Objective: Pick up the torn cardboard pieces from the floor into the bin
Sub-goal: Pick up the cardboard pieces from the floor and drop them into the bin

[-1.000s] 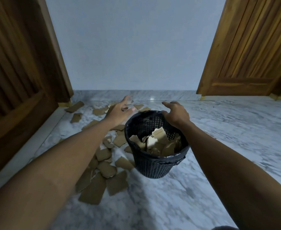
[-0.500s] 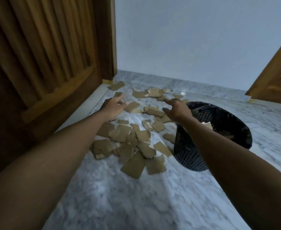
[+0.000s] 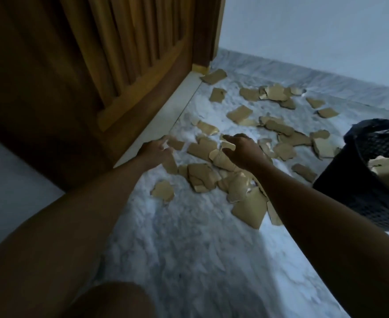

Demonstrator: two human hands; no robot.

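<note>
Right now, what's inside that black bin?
The black mesh bin holds torn cardboard pieces, pale ones showing near the rim. How full it is stays hidden: its wall and the picture's edge cover the rest.

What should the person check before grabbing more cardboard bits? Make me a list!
1. Left hand free: ok, fingers spread, holding nothing.
2. Right hand free: cannot tell, fingers curl down among the pieces.
3. Cardboard pieces within reach: ok, a pile lies just under both hands.
4. Bin close by: ok, stands on the floor to the right.
5. Room left in bin: ok, cardboard inside sits below the rim.
6. Far pieces by the door: not ok, still on the floor.
</note>
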